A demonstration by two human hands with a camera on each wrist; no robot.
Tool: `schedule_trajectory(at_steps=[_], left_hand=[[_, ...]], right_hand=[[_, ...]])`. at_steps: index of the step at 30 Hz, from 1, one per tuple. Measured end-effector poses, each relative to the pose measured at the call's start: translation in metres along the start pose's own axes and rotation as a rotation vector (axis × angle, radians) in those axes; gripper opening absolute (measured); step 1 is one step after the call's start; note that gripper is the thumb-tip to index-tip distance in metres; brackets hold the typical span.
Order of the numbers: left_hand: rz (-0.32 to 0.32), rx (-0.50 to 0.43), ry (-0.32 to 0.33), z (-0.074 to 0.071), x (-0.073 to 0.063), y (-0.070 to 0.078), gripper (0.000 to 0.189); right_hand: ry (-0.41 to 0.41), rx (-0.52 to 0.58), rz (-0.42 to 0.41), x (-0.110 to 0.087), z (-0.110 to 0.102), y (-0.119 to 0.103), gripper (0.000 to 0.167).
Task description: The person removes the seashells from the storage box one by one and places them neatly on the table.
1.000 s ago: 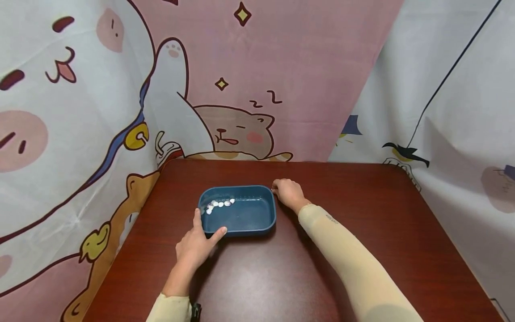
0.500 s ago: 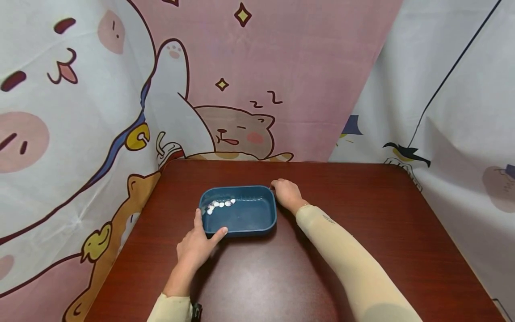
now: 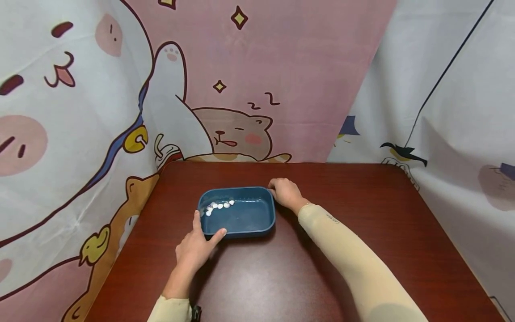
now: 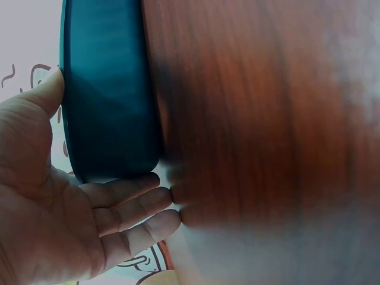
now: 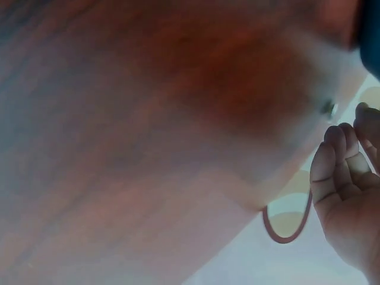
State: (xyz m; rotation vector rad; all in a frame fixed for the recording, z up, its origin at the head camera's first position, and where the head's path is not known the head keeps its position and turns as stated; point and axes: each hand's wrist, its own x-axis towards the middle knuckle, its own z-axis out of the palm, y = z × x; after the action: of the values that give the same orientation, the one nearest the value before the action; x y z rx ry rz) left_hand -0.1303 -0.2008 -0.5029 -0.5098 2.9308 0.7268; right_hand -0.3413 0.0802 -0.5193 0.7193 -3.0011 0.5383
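Observation:
A dark blue rectangular box [image 3: 241,219] stands on the table. Several small white pebble-like pieces [image 3: 220,206] line its far left inner corner. My left hand [image 3: 195,248] rests at the near left corner, thumb against the front rim and forefinger along the left side. In the left wrist view its other fingers [image 4: 139,228] reach out fairly straight beside the box's end. By the far right corner is my right hand [image 3: 286,192], fingers loosely bent. The right wrist view shows a small dark-and-white piece [image 5: 331,108] just past its fingertips, seemingly on the table and apart from them.
The reddish-brown wooden table [image 3: 362,214] reaches back to a printed cartoon curtain [image 3: 306,80]. More curtain hangs along the left and right sides. A dark band [image 3: 196,313] sits at my left wrist.
My right hand has shifted slightly left, closer behind the box's far right corner. My left hand, the box and the white pieces stay in place; the head view has tilted a little.

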Motion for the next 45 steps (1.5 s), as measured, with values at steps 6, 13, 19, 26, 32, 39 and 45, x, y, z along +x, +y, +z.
schedule_trajectory(at_steps=[6,13,19,26,32,39,45], left_hand=[[-0.007,-0.002,0.002,0.0,-0.001,-0.002,0.129],[0.001,-0.003,0.01,0.001,0.0,-0.004,0.13],[-0.007,-0.002,0.007,0.001,-0.001,-0.004,0.129],[-0.005,-0.001,0.004,0.001,0.0,-0.005,0.131],[-0.006,-0.003,0.0,0.0,0.0,-0.006,0.13],[0.002,-0.007,-0.015,0.003,0.0,-0.005,0.132],[0.015,-0.007,0.001,0.003,0.002,-0.004,0.131]], right_hand=[[0.039,0.041,-0.061,0.002,-0.008,-0.009,0.011],[0.05,0.055,-0.035,0.002,-0.019,-0.016,0.011],[0.141,0.131,-0.015,0.0,-0.03,-0.032,0.016],[0.184,0.235,-0.192,-0.02,-0.047,-0.078,0.018],[0.041,0.155,-0.29,-0.035,-0.037,-0.102,0.033],[0.041,0.014,-0.449,-0.05,-0.013,-0.102,0.029],[0.075,-0.144,-0.598,-0.067,0.001,-0.097,0.014]])
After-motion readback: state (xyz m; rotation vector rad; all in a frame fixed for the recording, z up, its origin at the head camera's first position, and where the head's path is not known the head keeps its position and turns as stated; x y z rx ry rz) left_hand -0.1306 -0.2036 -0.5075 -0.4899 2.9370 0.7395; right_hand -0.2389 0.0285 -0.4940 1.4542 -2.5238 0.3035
